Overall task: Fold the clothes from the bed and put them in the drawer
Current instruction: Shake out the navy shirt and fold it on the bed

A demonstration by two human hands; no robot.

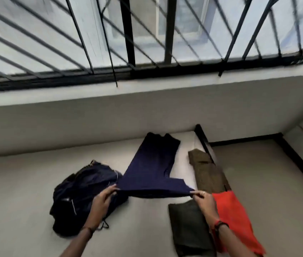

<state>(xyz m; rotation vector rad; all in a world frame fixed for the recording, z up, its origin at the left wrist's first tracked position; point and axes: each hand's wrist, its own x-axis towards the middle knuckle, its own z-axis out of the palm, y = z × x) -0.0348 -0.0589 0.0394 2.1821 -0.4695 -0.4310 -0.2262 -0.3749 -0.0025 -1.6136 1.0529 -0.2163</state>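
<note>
Hands, left hand (103,196) and right hand (203,199), are each pinching a corner of the navy trousers (152,164), stretched taut just above the bed (17,182); uneven pulling is risking a skewed fold.

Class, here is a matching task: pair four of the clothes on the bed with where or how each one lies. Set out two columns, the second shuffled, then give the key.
Things:
1. navy trousers
2. dark heap
3. red cloth
4. brown garment

Place or state:
a. crumpled, left of the trousers
b. pinched at one end by the left hand and the right hand
c. farther off, along the right edge of the bed
d. nearest the camera, far right

Pairs: 1-b, 2-a, 3-d, 4-c
</note>
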